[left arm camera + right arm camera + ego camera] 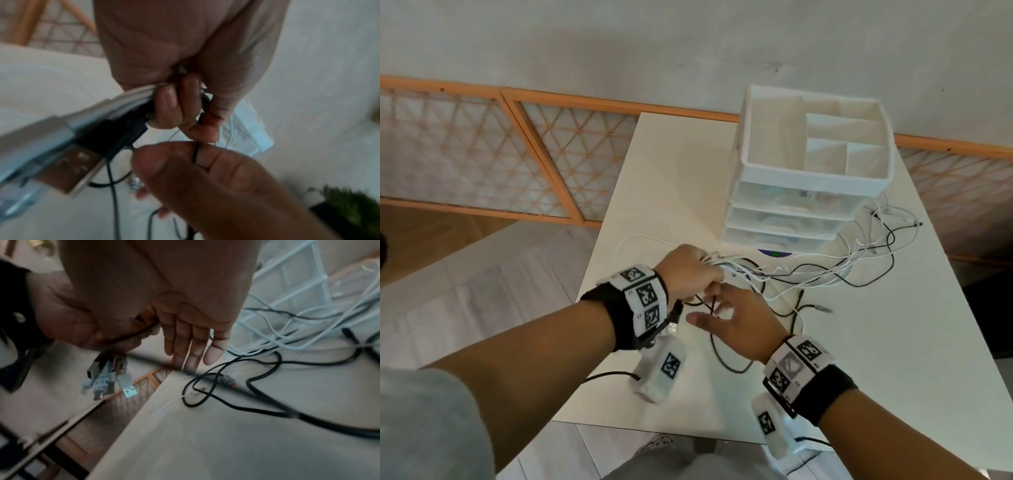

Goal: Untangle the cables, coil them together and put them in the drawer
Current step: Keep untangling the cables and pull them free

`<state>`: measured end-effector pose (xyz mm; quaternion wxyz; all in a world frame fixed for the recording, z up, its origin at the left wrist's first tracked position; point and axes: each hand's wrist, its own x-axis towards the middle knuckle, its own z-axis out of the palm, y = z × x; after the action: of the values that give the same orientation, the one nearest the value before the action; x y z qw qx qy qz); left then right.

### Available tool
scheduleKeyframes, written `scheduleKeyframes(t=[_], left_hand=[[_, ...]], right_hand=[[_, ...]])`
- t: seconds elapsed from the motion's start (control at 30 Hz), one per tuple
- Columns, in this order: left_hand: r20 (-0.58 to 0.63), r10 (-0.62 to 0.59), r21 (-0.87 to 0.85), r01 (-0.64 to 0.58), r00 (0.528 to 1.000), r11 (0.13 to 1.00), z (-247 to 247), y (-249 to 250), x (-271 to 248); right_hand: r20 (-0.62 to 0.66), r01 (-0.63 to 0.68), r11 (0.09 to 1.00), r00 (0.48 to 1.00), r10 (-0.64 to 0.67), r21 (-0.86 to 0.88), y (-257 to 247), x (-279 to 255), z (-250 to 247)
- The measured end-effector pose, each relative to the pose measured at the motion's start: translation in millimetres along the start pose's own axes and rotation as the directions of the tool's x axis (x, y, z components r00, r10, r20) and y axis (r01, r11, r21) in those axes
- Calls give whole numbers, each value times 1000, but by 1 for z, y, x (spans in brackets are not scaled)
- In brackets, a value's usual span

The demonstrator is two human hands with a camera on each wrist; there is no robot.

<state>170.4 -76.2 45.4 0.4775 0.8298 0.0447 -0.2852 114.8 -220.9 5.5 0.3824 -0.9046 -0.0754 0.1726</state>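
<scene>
Near frame centre, my left hand [690, 274] grips bunched cables [808, 270], right hand [736, 322] spread loose, bare table [876, 359] lower right, drawer unit's [784, 212] top tray [750, 144] empty.

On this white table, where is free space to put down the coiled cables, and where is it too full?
The table is bare along its near right side, right of the right hand. Another bare patch lies at the far left, left of the drawer unit. It is crowded in front of and right of the unit, where the cables sprawl, and around the left hand gripping them.

Two hands [690, 274]; one drawer unit [804, 171], three drawers; cables [825, 270] uncountable.
</scene>
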Motion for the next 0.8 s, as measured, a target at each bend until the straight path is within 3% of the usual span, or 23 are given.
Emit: scheduleKeyframes(t=[0.07,0.13,0.2,0.27,0.37,0.47,0.67,0.8], left_hand=[[48,-36,-173,44,998,984,1,8,1],[40,-6,-111,10,999,994,-6,3,8],[-7,31,215,-29,999,976,-18,-9,17],[-88,44,529,9,995,848,-26,-26,26],[-188,-5,681,134,982,720,-25,-51,33],[-177,-71,722,178,982,668,-16,-74,41],[-150,-84,763,169,985,624,-10,-81,43],[-140,-159,674,212,977,708,-16,-51,40]], right_hand=[[-42,-11,998,999,13,58,0,6,-3],[-44,-74,995,996,78,69,6,8,-11],[-26,-105,991,994,103,-86,21,7,-23],[37,-129,956,989,143,-263,35,2,-34],[63,-182,933,975,211,-311,46,-3,-38],[38,-183,938,979,203,-296,47,-8,-35],[83,-183,966,976,201,-184,52,-10,-31],[63,-166,973,982,178,-162,54,-11,-38]])
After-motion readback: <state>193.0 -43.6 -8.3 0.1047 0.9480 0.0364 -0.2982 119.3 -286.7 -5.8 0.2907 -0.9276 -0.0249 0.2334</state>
